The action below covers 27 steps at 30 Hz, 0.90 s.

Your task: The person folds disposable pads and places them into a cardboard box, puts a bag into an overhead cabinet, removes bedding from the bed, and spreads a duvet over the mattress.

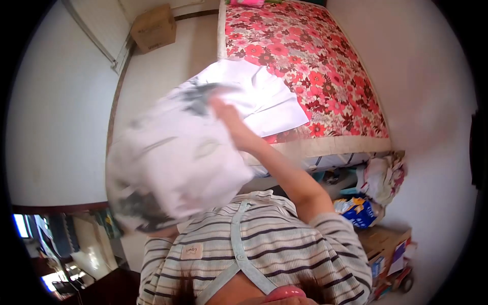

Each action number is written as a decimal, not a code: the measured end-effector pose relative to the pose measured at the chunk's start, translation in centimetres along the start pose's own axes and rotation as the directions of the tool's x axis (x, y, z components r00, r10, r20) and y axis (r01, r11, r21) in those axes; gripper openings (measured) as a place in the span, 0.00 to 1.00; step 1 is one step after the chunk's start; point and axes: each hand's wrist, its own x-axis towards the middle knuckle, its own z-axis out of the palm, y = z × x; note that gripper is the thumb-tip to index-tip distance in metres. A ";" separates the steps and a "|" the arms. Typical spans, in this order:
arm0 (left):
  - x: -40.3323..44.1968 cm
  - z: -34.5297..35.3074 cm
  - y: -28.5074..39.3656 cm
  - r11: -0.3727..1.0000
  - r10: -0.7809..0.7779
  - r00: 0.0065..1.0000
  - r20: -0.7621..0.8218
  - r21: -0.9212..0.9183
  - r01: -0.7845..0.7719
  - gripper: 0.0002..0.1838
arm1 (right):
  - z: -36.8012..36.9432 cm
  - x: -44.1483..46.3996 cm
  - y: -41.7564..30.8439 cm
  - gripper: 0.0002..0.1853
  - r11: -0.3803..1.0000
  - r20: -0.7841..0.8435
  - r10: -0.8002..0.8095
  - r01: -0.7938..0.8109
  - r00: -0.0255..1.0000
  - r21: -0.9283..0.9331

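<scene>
A large white cloth with grey-black printed patches [173, 168] is raised in front of my chest, bulging and blurred by motion. It looks like a garment or a fabric piece; I cannot make out which. My right hand [226, 112] reaches across to its upper right edge and appears to touch it, but the fingers are smeared. Behind the cloth, my left hand is hidden; only a bit of the left arm [161, 232] shows below it. Plain white fabric [274, 107] lies spread on the near left corner of the bed; whether it joins the raised cloth is unclear.
The bed [325, 76] has a red floral cover and stands against the right wall. A cardboard box [154, 28] sits on the floor at the far left. Below the bed's near edge are a blue packet [360, 212], bundled cloths [384, 178] and a carton [381, 241].
</scene>
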 end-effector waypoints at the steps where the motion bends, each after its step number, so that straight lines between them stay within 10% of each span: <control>1: -0.5 -0.8 1.5 0.999 0.042 0.999 -0.032 0.028 -0.042 0.29 | 3.1 0.8 -0.2 0.41 0.993 0.136 0.026 -0.041 0.990 0.110; 4: -2.5 -3.0 6.9 0.977 0.193 0.973 -0.124 0.113 -0.180 0.29 | 6.9 2.2 -6.3 0.32 0.868 0.581 0.068 -0.336 0.811 0.367; 8: -6.2 -6.1 12.6 0.931 0.341 0.904 -0.257 0.228 -0.286 0.29 | 9.6 7.4 -15.1 0.25 0.844 0.365 -0.265 0.031 0.893 0.536; 14: -11.7 -8.0 16.6 0.883 0.444 0.808 -0.387 0.343 -0.321 0.30 | 8.1 9.1 -18.3 0.26 0.598 -0.229 -0.016 0.193 0.973 0.778; 16: -12.2 -8.5 16.2 0.883 0.445 0.797 -0.409 0.349 -0.314 0.30 | 12.4 7.0 -15.5 0.27 0.532 0.511 -0.066 -0.403 0.857 0.745; 17: -12.0 -8.7 16.2 0.885 0.439 0.798 -0.413 0.352 -0.305 0.30 | 12.3 6.9 -16.0 0.27 0.532 0.508 -0.054 -0.406 0.860 0.743; 22: -9.3 -9.5 13.4 0.931 0.312 0.856 -0.412 0.312 -0.189 0.30 | 3.1 8.9 -18.4 0.16 0.151 0.080 0.027 -0.083 0.996 0.985; 27: -5.2 -8.0 4.5 0.982 -0.025 0.956 -0.291 0.170 0.078 0.31 | -3.3 7.6 -11.4 0.13 0.099 -0.094 0.369 0.061 0.925 0.993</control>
